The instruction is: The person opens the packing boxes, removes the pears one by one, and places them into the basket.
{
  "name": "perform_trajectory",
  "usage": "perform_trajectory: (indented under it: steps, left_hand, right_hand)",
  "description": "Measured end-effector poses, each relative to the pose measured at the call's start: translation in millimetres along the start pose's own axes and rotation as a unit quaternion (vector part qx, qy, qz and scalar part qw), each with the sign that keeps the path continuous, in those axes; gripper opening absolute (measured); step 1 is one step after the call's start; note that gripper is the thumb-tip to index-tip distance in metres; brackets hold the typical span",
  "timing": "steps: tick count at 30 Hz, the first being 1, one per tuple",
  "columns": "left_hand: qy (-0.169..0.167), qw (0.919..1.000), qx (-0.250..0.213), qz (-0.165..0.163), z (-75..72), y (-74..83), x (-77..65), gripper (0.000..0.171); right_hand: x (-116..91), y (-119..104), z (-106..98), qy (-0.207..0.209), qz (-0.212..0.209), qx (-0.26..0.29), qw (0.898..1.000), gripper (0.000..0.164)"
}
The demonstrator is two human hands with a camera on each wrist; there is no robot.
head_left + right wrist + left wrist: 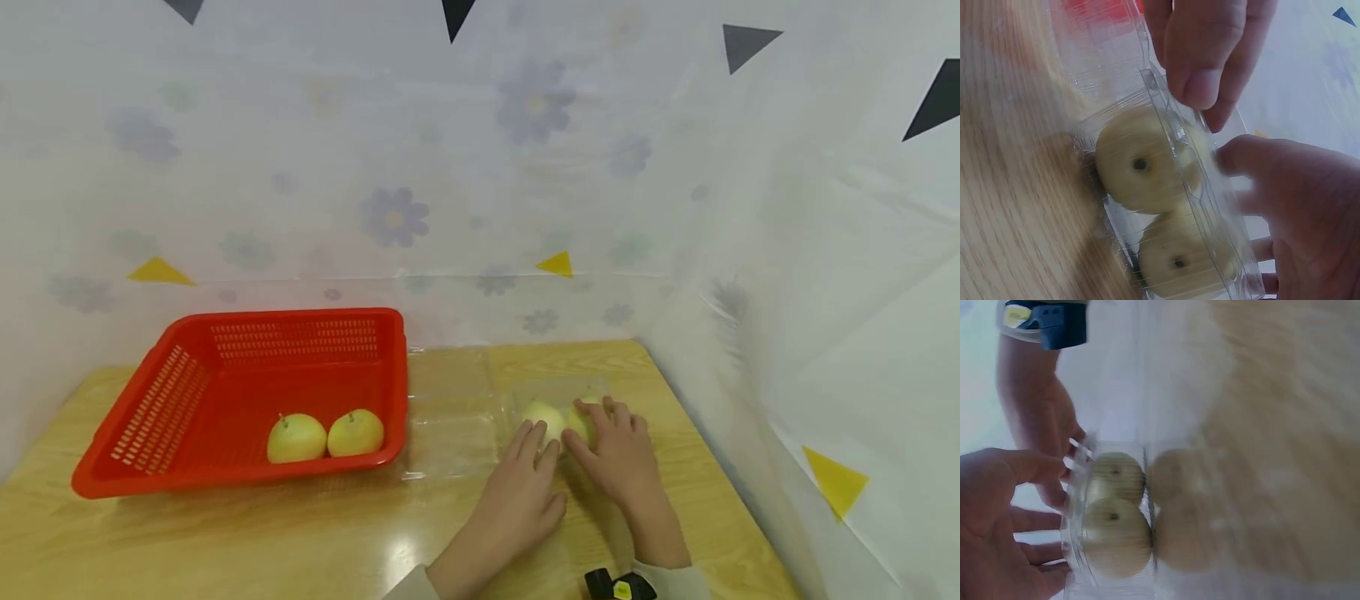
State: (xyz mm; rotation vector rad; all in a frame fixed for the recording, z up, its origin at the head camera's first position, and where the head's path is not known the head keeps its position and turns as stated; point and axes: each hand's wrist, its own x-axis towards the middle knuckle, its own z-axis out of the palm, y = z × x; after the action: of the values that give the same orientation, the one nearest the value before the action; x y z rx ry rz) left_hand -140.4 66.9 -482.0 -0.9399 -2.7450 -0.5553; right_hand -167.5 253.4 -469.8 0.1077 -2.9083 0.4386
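Grip is loose in both hands, with fingers spread: the edge of a clear box [1189,182] is touched by the left hand [517,492] and the right hand [618,454]. Two pale yellow fruits [542,419] are held inside the box, which is set on the worktop [300,533]. Two more fruits can be seen in the red basket [255,392]. Between basket and box, some clear plastic [453,442] is laid out flat.
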Motion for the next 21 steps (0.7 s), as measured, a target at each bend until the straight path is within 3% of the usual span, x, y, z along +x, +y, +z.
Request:
perform_trajectory:
  steps: [3,6,8,9,10,11,12,15,18,20,21]
  left_hand:
    - [0.024,0.9969,-0.075,0.003,-2.2,-3.0,-5.2,0.05]
    - [0.073,0.9843,-0.16,0.013,-3.8,-2.0,-6.4,0.034]
    - [0.089,0.9648,-0.247,0.017,-3.2,3.2,-6.3,0.022]
    - [0.084,0.9482,-0.306,0.019,-2.6,6.8,-6.3,0.017]
    - [0.067,0.9257,-0.372,0.016,-1.8,10.7,-6.6,0.014]
    - [0.043,0.8972,-0.439,0.009,-0.4,14.8,-7.1,0.013]
    - [0.012,0.8621,-0.507,-0.002,1.5,18.8,-7.6,0.013]
    - [-0.088,0.7378,-0.665,-0.072,9.7,28.4,-9.3,0.024]
    - [-0.143,0.6358,-0.743,-0.155,20.8,32.7,-9.4,0.032]
    - [-0.148,0.5839,-0.771,-0.208,28.3,33.0,-7.6,0.036]
    - [-0.144,0.5639,-0.78,-0.229,31.8,32.6,-6.3,0.037]
  right_hand:
    - [-1,0,2,0.007,-0.013,-0.007,1.0,0.055]
    - [-2,1,2,0.012,-0.024,-0.01,1.0,0.054]
    - [-4,2,0,0.008,-0.026,-0.005,1.0,0.055]
    - [-4,2,0,0.005,-0.024,0.0,1.0,0.055]
    - [-5,2,-2,0.001,-0.024,0.006,1.0,0.055]
    - [-5,2,-3,-0.002,-0.024,0.008,1.0,0.054]
    - [-5,2,-4,-0.004,-0.024,0.01,1.0,0.051]
    - [-5,3,-8,-0.006,-0.027,0.011,1.0,0.044]
    - [-4,4,-11,-0.004,-0.036,0.01,0.999,0.042]
    - [-3,5,-11,-0.003,-0.041,0.012,0.999,0.041]
    - [-2,6,-11,-0.003,-0.044,0.013,0.999,0.041]
